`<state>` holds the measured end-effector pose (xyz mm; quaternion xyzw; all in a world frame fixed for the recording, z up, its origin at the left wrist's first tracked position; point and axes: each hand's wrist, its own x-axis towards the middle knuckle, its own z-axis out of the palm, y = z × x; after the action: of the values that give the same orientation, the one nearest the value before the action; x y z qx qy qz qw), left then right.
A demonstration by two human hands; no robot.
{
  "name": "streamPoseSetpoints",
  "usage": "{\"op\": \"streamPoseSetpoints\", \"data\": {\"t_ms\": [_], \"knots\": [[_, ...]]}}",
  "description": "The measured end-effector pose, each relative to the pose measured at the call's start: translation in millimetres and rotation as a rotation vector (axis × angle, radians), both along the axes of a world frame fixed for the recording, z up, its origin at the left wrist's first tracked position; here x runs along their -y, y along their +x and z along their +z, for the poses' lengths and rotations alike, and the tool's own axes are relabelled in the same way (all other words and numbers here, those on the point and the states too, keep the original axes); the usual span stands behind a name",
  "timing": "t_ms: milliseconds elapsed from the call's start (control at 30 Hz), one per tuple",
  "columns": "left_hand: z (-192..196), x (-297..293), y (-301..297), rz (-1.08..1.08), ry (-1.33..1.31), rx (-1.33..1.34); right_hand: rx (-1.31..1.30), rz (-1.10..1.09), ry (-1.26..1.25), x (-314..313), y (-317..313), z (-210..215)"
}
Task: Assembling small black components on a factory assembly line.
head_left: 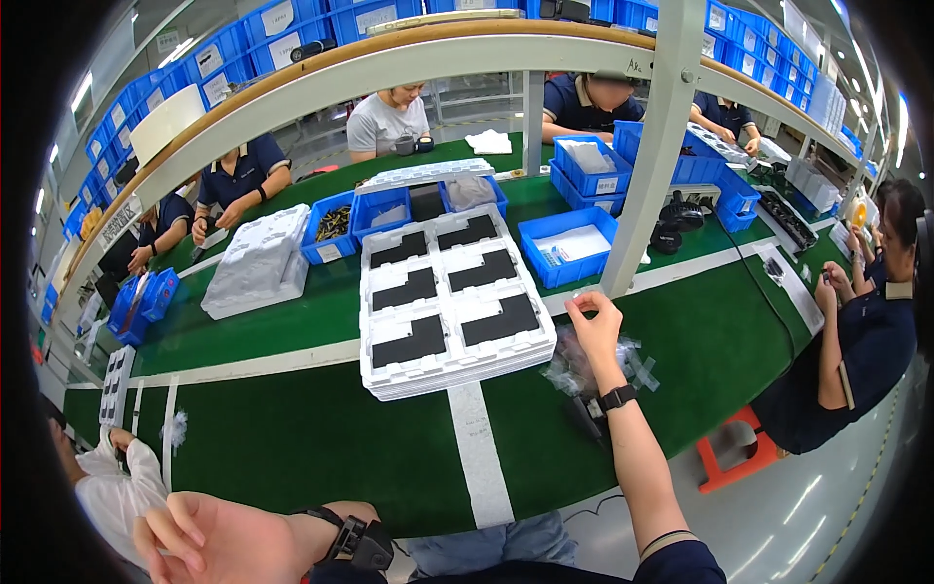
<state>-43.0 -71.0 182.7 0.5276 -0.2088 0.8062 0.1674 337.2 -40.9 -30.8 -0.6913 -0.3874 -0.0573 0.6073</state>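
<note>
My right hand (597,328) is raised just past the right side of a stack of white plastic trays (377,380). Its thumb and forefinger are pinched together; anything between them is too small to name. Below that hand, crumpled clear plastic film (564,375) lies beside a dark tool-like object (586,417). Several black L-shaped flat pieces (409,343) sit in the top tray's compartments. At the lower left, close to me, my left hand (229,538) is turned palm up. Its fingers are loosely bent and apart, with nothing in them.
Behind the trays stand blue bins (574,263), and a white foam block (255,263) sits to their left. An upright post (654,156) rises right of the trays. Co-workers sit across the bench and at both sides. A red stool (722,467) stands at the right.
</note>
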Motion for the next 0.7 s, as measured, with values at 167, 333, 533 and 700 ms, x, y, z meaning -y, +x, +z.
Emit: {"op": "streamPoseSetpoints", "data": {"t_ms": [167, 333, 533, 700], "knots": [[-5.4, 7.8, 1.5, 0.023, -0.003, -0.043, -0.001, -0.020, 0.011, -7.2, -7.6, 6.3], [-3.3, 8.7, 4.6, -0.009, 0.027, -0.002, -0.005, -0.005, 0.061, -6.7, -6.1, 7.3], [-3.6, 9.2, 6.0, 0.055, 0.018, -0.005, -0.003, -0.008, 0.081, -4.1, -8.7, 8.5], [-5.8, 11.6, 6.6, -0.005, 0.015, -0.025, 0.022, 0.001, 0.038, -5.5, -6.1, 6.3]]}}
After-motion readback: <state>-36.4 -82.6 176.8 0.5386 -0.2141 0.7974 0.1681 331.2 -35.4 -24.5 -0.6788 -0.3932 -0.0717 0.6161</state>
